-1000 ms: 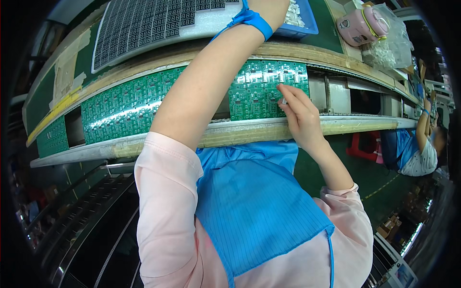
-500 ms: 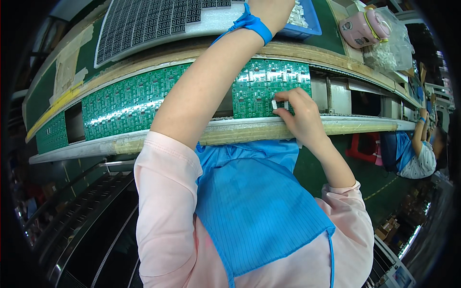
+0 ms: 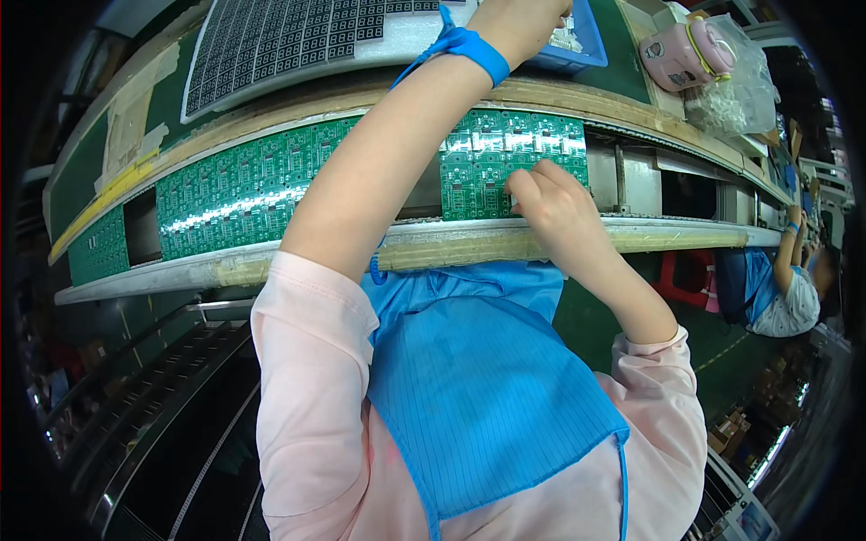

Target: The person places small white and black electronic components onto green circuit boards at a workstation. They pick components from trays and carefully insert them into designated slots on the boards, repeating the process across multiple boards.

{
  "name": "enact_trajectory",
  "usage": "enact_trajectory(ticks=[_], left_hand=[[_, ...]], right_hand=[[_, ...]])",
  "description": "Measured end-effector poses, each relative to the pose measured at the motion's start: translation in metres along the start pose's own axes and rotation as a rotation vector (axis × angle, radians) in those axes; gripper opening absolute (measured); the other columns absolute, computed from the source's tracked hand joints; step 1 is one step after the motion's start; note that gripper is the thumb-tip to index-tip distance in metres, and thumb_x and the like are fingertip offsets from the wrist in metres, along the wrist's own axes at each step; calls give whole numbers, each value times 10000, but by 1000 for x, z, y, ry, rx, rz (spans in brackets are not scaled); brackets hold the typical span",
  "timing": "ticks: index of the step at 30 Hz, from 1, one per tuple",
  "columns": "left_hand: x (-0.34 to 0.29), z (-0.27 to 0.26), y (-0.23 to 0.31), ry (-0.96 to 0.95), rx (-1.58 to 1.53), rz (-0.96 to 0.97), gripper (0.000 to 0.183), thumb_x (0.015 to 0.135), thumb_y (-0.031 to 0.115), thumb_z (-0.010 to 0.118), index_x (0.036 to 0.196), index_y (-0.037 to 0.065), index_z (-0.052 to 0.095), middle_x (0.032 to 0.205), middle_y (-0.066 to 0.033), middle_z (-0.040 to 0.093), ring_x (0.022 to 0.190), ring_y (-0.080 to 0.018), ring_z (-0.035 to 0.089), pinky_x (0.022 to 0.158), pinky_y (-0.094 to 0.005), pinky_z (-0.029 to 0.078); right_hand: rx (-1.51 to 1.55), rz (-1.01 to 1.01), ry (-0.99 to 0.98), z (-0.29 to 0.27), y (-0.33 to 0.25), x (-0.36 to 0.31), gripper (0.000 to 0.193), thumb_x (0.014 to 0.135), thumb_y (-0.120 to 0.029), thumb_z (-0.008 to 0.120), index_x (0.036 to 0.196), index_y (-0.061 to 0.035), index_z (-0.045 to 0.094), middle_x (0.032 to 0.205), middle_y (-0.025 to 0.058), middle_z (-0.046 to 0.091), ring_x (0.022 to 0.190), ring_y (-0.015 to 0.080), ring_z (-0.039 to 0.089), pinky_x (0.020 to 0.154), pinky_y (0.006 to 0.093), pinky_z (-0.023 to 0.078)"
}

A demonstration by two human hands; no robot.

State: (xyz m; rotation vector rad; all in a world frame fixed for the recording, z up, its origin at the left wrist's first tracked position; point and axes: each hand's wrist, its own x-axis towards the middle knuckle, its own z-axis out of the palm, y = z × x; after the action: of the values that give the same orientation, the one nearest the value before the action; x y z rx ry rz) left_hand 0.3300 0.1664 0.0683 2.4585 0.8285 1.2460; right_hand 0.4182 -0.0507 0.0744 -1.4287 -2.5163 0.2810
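A conveyor track crosses the frame from left to right, its pale near rail [image 3: 424, 250] partly covered in yellowish tape. At centre, between the rails, lies a green circuit board [image 3: 460, 185]; further green panels [image 3: 239, 200] lie on the track at left. The right hand [image 3: 555, 212] is over the board's lower right part, fingers bent and drawn narrow; whether they grip anything cannot be told. The left hand [image 3: 523, 32], at upper centre, reaches to a blue bin [image 3: 564, 62] of white parts [image 3: 566, 39]; its fingertips are cut off by the frame, so its grip cannot be told. Upper left, a foam tray [image 3: 424, 38] carries rows of black display modules [image 3: 280, 45]. Upper right, a pink container [image 3: 672, 59] stands beside a clear plastic bag [image 3: 753, 86]. At right, a co-worker [image 3: 785, 302] sits near a red stool [image 3: 678, 275] on green floor [image 3: 586, 329]. The modules bear segmented numeral outlines; the container's dark markings and the board's white print are too small to read.
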Motion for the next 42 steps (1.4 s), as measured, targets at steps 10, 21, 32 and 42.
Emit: enact_trajectory(ticks=[10, 21, 32, 42], left_hand=[[-95, -95, 69, 15, -302, -185, 215, 784, 73, 792, 992, 29, 761, 912, -93, 729, 822, -227, 717, 770, -321, 579], [-205, -111, 76, -319, -261, -499, 180, 801, -22, 759, 977, 14, 765, 1039, -106, 731, 906, -203, 718, 765, -292, 584], [-209, -106, 79, -247, -221, -465, 124, 810, 25, 765, 927, -8, 740, 983, -119, 741, 866, -259, 714, 736, -330, 577], [-201, -97, 79, -228, -170, -356, 110, 784, 43, 781, 879, 11, 738, 914, -101, 733, 862, -260, 677, 745, -356, 538]], right_hand=[[476, 212, -83, -17, 11, 10, 267, 752, 14, 723, 1007, 46, 654, 830, 165, 665, 771, 312, 687, 707, 413, 557], [-168, 284, 412, -41, 124, 114, 225, 801, -153, 704, 953, 5, 750, 832, 207, 713, 846, 359, 705, 781, 433, 563], [111, 392, 231, -21, 144, 138, 192, 800, -140, 683, 906, -2, 763, 887, 231, 720, 844, 362, 712, 808, 423, 558], [333, 410, 559, -19, 145, 130, 180, 759, -159, 714, 832, 1, 751, 793, 209, 714, 784, 360, 710, 747, 418, 565]])
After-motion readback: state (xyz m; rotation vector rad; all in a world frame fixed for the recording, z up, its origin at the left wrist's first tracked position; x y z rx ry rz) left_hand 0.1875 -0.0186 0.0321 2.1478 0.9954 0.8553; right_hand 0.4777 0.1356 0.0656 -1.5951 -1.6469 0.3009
